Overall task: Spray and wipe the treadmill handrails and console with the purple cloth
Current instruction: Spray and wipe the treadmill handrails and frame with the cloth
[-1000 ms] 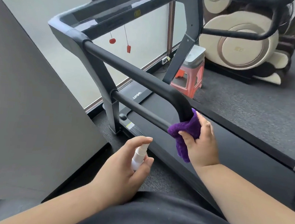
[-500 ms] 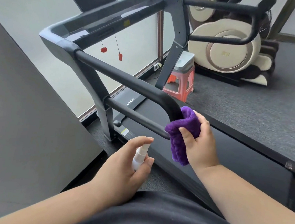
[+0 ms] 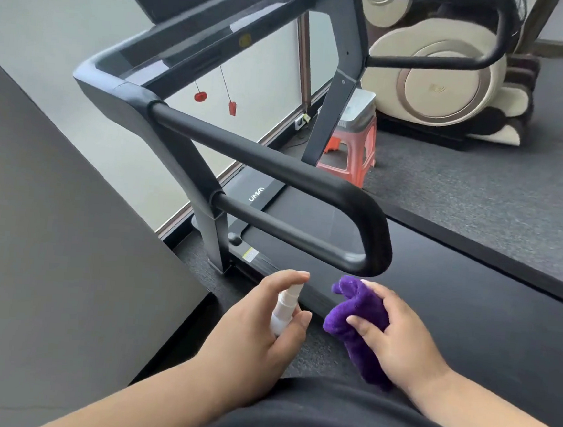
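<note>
dark carpet [image 3: 477,195], treadmill belt [image 3: 435,293] mid frame, handrail [image 3: 261,157] loop running upper left to centre, left hand [image 3: 250,332] gripping spray bottle [image 3: 50,291] nozzle up, right hand [image 3: 398,340] clutching purple cloth [image 3: 355,323] just below rail end

A fluffy purple cloth [image 3: 356,317] beside a smooth white plastic spray bottle [image 3: 50,291], below a treadmill handrail [image 3: 277,162] with a matt black, slightly sheened covering; rough grey carpet [image 3: 477,195] and a glossy red plastic stool [image 3: 349,151] behind.
</note>
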A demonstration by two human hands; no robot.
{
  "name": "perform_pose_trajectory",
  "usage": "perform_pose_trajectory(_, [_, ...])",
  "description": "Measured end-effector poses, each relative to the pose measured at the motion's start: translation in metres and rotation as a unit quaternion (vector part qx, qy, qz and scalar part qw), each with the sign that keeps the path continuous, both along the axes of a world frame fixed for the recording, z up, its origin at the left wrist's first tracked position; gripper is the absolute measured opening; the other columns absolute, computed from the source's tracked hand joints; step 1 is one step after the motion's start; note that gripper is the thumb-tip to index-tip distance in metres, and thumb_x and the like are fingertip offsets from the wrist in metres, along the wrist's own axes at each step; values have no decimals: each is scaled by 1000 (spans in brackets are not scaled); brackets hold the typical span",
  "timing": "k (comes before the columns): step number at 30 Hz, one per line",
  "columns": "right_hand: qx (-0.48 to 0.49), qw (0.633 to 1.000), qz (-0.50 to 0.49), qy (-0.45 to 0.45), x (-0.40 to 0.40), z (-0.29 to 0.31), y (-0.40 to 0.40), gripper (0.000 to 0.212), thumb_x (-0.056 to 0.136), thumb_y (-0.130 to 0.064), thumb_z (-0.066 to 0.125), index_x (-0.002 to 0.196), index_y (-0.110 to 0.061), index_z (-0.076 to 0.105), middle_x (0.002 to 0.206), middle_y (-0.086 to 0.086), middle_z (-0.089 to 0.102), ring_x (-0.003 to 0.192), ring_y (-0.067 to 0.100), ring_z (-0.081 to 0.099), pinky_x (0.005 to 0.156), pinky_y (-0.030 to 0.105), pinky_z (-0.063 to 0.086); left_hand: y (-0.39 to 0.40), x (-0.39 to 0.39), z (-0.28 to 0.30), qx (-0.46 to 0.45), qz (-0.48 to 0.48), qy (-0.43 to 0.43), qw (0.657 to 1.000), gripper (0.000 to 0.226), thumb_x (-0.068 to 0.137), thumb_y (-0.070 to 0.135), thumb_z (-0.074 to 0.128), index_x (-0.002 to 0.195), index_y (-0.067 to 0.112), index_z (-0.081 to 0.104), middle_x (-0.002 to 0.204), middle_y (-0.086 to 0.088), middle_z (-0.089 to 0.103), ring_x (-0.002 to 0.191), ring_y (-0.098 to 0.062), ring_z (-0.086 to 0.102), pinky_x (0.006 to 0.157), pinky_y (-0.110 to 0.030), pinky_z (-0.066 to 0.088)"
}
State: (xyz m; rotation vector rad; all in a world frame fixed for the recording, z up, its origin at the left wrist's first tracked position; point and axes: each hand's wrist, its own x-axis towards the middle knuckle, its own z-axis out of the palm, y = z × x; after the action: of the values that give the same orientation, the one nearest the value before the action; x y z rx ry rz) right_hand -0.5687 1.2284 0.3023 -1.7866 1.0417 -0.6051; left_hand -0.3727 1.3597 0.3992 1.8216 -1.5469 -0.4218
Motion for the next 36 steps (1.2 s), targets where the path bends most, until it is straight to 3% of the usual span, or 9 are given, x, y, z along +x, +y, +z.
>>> perform_pose_trajectory(2, [-58, 997, 54, 2, 16, 14, 0, 54, 81, -47, 76, 126, -52, 47, 128, -31, 54, 120, -13, 47, 99, 9, 33, -5, 14, -6, 11, -4, 26, 1000, 43, 86, 51, 53, 122, 66, 34, 90, 15, 64, 72, -10, 60, 66, -26, 49])
perform_pose_trajectory(5, [-100, 991, 90, 17, 49, 28, 2, 56, 80, -63, 68, 128, -53, 42, 131, -35, 44, 122, -19, 41, 99, 2, 28, -16, 42, -13, 24, -13, 65, 998, 44, 83, 53, 57, 119, 67, 35, 91, 17, 66, 73, -7, 63, 65, -12, 45])
perform_pose_trajectory(11, [-119, 980, 145, 60, 127, 26, 12, 65, 82, -63, 61, 138, -42, 36, 131, -31, 40, 122, -19, 34, 105, 6, 23, -32, 119, -23, 77, -37, 96, 992, 54, 81, 47, 73, 116, 67, 37, 100, 28, 65, 88, 0, 64, 73, -11, 46])
perform_pose_trajectory(15, [-142, 976, 146, 81, 174, 24, 14, 70, 85, -58, 61, 141, -20, 47, 131, -11, 51, 121, -4, 43, 106, 8, 25, -43, 173, -30, 115, -78, 101, 985, 56, 81, 44, 75, 116, 63, 37, 99, 30, 63, 85, 1, 63, 70, -9, 44])
perform_pose_trajectory(18, [-163, 973, 125, 102, 200, 24, 13, 68, 87, -56, 62, 142, -22, 42, 133, -2, 57, 122, 8, 49, 107, 13, 27, -56, 202, -34, 138, -121, 109, 977, 54, 71, 63, 67, 115, 67, 35, 97, 35, 62, 83, 4, 62, 69, -7, 42])
perform_pose_trajectory(21, [-167, 974, 89, 127, 218, 22, 15, 69, 85, -53, 61, 142, -23, 36, 135, 1, 56, 122, 11, 48, 107, 19, 30, -74, 218, -41, 146, -159, 115, 970, 52, 71, 62, 64, 113, 69, 35, 94, 33, 62, 80, 2, 63, 68, -11, 45])
perform_pose_trajectory(24, [-179, 970, 39, 158, 218, 24, 21, 71, 83, -51, 62, 141, -19, 37, 134, 4, 57, 121, 17, 52, 106, 31, 39, -90, 221, -46, 150, -210, 135, 957, 53, 77, 44, 68, 113, 68, 37, 93, 23, 65, 77, -7, 67, 72, -32, 55])
perform_pose_trajectory(32, [-341, 854, -80, 385, 194, 69, -7, 65, 72, -42, 72, 133, -26, 55, 124, -1, 62, 104, 28, 59, 82, 46, 48, -133, 192, -50, 83, -242, 174, 951, 51, 85, 35, 66, 119, 61, 38, 107, 34, 62, 90, 4, 63, 69, -8, 44])
perform_pose_trajectory(36, [-256, 839, -122, 465, 172, 72, -38, 62, 80, -51, 67, 136, -32, 49, 123, -2, 62, 110, 29, 58, 92, 46, 44, -141, 180, -55, 74, -204, 219, 951, 50, 89, 32, 66, 117, 64, 38, 104, 24, 66, 81, -5, 65, 63, -11, 48])
